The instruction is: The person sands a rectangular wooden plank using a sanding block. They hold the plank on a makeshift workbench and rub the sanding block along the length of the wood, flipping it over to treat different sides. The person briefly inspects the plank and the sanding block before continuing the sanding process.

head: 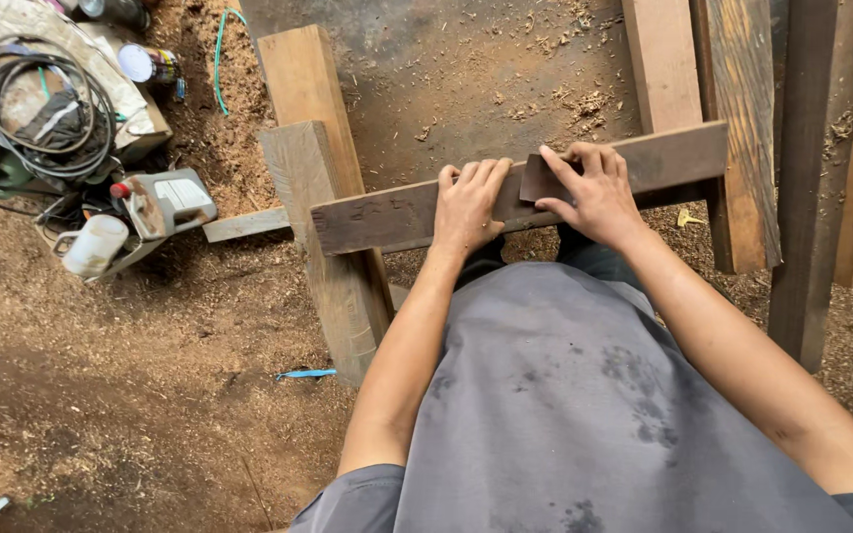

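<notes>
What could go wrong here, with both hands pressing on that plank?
1. The plank seems to rest only on wooden supports, with no clamp visible; hard pressing might make it slip or tip.
2. The left hand and right hand are bare on rough wood, so splinters seem likely. The right hand presses a dark sheet, perhaps sandpaper.
3. Sawdust and coiled cable lie on the ground, possible slipping or tripping hazards.

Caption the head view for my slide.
Both hands, left hand and right hand, press on a dark plank.
</notes>
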